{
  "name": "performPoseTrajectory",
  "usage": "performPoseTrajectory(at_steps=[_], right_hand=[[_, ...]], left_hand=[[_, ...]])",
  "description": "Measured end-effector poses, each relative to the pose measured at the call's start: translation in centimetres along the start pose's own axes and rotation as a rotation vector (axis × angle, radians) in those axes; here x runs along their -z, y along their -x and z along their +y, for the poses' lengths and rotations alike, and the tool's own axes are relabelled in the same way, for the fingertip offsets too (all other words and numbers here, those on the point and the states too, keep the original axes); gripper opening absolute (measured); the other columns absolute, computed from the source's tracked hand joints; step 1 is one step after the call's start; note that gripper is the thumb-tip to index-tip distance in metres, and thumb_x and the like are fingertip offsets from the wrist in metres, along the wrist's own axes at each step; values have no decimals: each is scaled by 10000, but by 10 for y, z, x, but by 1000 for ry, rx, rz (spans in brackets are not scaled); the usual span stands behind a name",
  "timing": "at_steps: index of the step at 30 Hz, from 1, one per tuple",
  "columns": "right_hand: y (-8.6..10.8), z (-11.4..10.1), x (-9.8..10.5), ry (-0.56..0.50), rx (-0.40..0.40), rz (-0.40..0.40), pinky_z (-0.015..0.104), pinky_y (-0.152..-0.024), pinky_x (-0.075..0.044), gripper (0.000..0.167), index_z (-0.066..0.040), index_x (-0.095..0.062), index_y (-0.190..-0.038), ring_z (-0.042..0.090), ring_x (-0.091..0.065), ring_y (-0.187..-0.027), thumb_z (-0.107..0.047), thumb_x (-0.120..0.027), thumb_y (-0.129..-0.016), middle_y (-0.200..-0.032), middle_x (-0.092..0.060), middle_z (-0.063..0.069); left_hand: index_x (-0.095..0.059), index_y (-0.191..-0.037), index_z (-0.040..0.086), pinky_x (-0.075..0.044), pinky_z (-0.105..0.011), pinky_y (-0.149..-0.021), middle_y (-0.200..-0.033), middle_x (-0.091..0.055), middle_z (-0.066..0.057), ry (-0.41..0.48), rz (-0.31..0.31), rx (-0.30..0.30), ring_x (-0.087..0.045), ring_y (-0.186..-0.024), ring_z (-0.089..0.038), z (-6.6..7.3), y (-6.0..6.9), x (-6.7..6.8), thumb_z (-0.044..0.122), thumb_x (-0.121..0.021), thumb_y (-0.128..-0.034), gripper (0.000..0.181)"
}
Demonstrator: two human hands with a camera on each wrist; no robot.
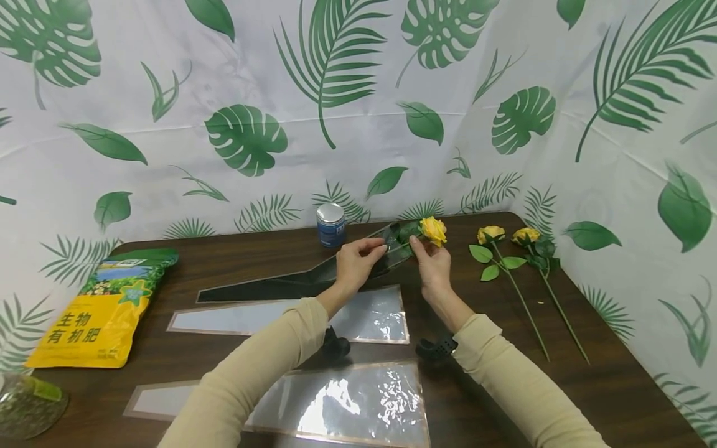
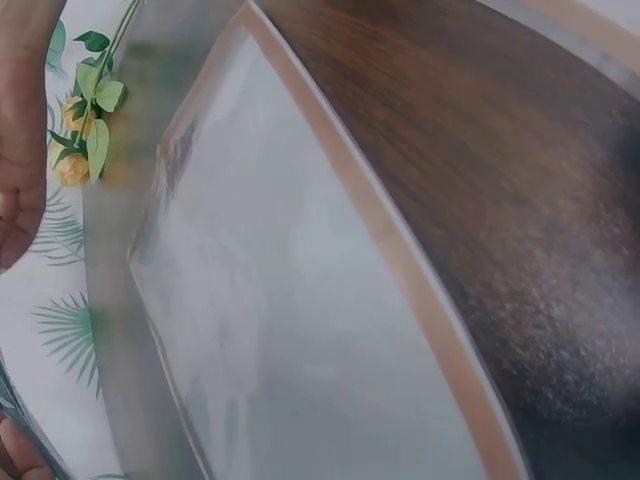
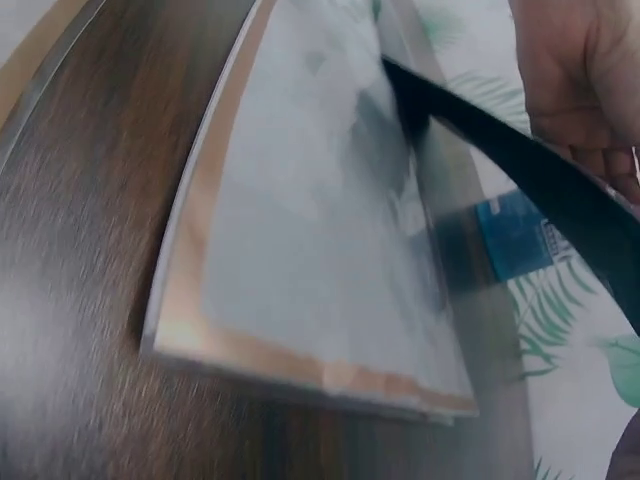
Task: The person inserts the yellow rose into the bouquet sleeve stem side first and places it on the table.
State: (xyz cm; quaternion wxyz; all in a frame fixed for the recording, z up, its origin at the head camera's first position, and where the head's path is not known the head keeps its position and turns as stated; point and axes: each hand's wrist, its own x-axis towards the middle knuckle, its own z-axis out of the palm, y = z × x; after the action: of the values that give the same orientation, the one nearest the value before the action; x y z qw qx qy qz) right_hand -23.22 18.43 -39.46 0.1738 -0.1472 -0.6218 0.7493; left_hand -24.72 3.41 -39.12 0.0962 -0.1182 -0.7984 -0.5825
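Note:
A yellow rose (image 1: 434, 231) lies in a black-edged clear flower sleeve (image 1: 291, 284), its bloom sticking out of the wide end. My left hand (image 1: 354, 264) pinches the sleeve's near edge between thumb and fingers. At the mouth, beside the bloom, my right hand (image 1: 435, 267) holds the other edge with the thumb on top. The rose's stem is hidden within the dark sleeve. In the right wrist view the sleeve's dark narrow part (image 3: 540, 170) slants past the left hand (image 3: 585, 80).
Two white sleeves with copper-coloured borders, a middle one (image 1: 375, 314) and a near one (image 1: 358, 404), lie flat. Two yellow roses (image 1: 512, 267) lie at right. A blue can (image 1: 331, 225) stands behind; a fertilizer bag (image 1: 101, 317) and a jar (image 1: 30, 404) are at left.

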Motion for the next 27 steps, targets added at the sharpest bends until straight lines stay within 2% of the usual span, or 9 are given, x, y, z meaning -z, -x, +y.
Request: performPoseTrajectory(at_steps=[4, 6, 8, 12, 14, 17, 20, 24, 27], right_hand=[[1, 1, 6, -34, 63, -9, 276, -720, -516, 457, -64, -375, -1306, 19, -607, -727, -212, -590, -932, -884, -613, -28], [1, 0, 9, -7, 94, -23, 273, -700, -526, 497, -93, -340, -1336, 38, -621, -725, -277, -574, -938, -952, -601, 47], [2, -1, 11, 32, 134, -44, 292, -707, -536, 487, -115, -357, -1344, 76, -624, -764, -308, -555, -944, -1030, -570, 66], [2, -1, 12, 134, 153, -82, 223, -735, -514, 447, -76, -457, -1335, 89, -567, -868, -276, -558, -948, -1102, -550, 67], [3, 0, 12, 171, 141, -100, 176, -746, -493, 451, -52, -462, -1346, 54, -540, -903, -235, -565, -948, -1151, -546, 78], [4, 0, 9, 171, 141, -98, 138, -700, -467, 461, -22, -424, -1336, 33, -529, -871, -178, -587, -933, -1127, -560, 122], [3, 1, 7, 164, 173, -86, 160, -684, -469, 422, -18, -412, -1274, 32, -540, -814, -128, -607, -916, -1031, -572, 105], [1, 1, 8, 241, 211, -91, 129, -686, -442, 344, 37, -506, -1173, 47, -521, -805, -94, -643, -886, -1003, -573, 102], [0, 1, 10, 289, 235, -99, 105, -687, -428, 356, 50, -527, -1164, 98, -519, -833, -72, -670, -861, -1028, -572, 152]], left_hand=[[-739, -997, 69, -505, -223, -689, -964, -728, -74, 3, 6, 23, -667, -835, -182, -2, 1, 1, 177, -716, -836, 195], [-739, -999, 71, -508, -236, -696, -966, -728, -75, 2, 5, 21, -668, -839, -186, -2, 1, 1, 183, -716, -837, 198], [-738, -1003, 72, -512, -247, -704, -970, -727, -75, 3, 0, 13, -669, -845, -189, -2, 0, 1, 187, -713, -840, 201], [-740, -1005, 83, -516, -261, -714, -977, -727, -62, -17, -6, 10, -670, -851, -173, 0, -2, 1, 199, -713, -841, 203], [-740, -1008, 88, -517, -260, -713, -984, -727, -58, -35, -11, -1, -671, -854, -165, 2, -4, 1, 205, -712, -842, 205], [-737, -1014, 86, -519, -258, -710, -998, -724, -58, -45, -26, -20, -669, -858, -162, 5, -6, 1, 204, -708, -846, 208], [-735, -1016, 85, -516, -245, -706, -991, -725, -56, -48, -35, -33, -668, -854, -159, 7, -6, 1, 201, -707, -846, 207], [-735, -1008, 79, -504, -228, -692, -955, -730, -56, -56, -39, -31, -662, -835, -154, 7, -6, 2, 189, -711, -842, 201], [-733, -1014, 81, -497, -218, -683, -947, -730, -52, -67, -54, -23, -654, -827, -142, 7, -6, 3, 192, -708, -845, 204]])
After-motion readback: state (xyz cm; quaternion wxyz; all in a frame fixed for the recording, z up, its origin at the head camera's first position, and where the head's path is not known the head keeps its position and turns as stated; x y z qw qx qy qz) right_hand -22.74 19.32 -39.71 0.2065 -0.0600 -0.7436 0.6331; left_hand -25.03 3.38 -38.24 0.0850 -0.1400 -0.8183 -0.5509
